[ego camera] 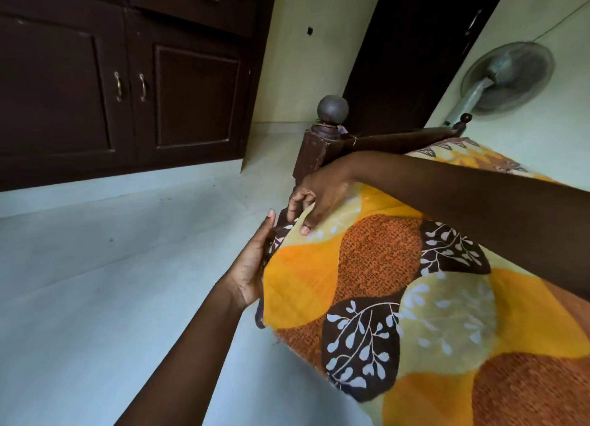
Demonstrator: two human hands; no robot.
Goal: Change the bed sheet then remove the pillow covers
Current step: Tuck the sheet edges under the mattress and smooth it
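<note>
A bed sheet (383, 266) with orange, yellow and brown leaf patches covers the mattress at the right. My left hand (253, 266) lies flat with straight fingers against the sheet's side edge at the bed's near side. My right hand (319, 199) reaches across from the right, its thumb pressing on top of the sheet near the edge and its fingers curled at the sheet's brown border. No pillow is in view.
A dark wooden bedpost (332, 109) with a round knob and the bed's end rail (399, 139) stand just beyond my hands. Dark wooden cabinets (121, 84) line the far wall. A pale tiled floor (111, 266) spreads to the left. A fan (507, 77) stands at the right.
</note>
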